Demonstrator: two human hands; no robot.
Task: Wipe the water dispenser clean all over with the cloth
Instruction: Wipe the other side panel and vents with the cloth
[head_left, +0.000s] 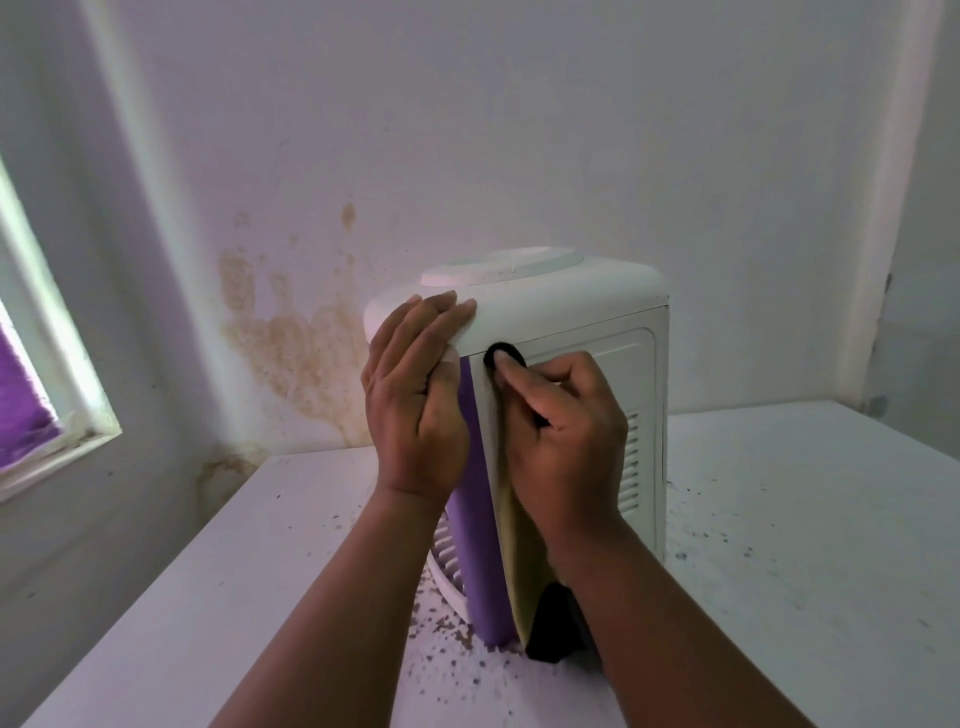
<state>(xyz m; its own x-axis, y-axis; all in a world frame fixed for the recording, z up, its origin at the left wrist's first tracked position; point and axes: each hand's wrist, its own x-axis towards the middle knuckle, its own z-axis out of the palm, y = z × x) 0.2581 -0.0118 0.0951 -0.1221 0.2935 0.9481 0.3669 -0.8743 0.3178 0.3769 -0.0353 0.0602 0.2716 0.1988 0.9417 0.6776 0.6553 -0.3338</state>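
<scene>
- Water dispenser, a white plastic tabletop unit with a purple vertical strip, stands upright on a white speckled table directly in front of me, near a stained wall.
- My left hand lies with straight fingers over the dispenser's rounded top left corner, steadying it and holding nothing.
- My right hand is curled around a dark cloth; 1 cloth-wrapped fingertip presses the seam where the top cap meets the vented side panel.
- More dark cloth seems to hang below my right wrist, near the dispenser's base.
- That seam runs to the right, away from my fingertip, while the dispenser's long axis runs up and down, so I judge the next stroke follows the seam rightward or drops down the panel.
- My right hand is the nearer one to the unwiped panel.
</scene>
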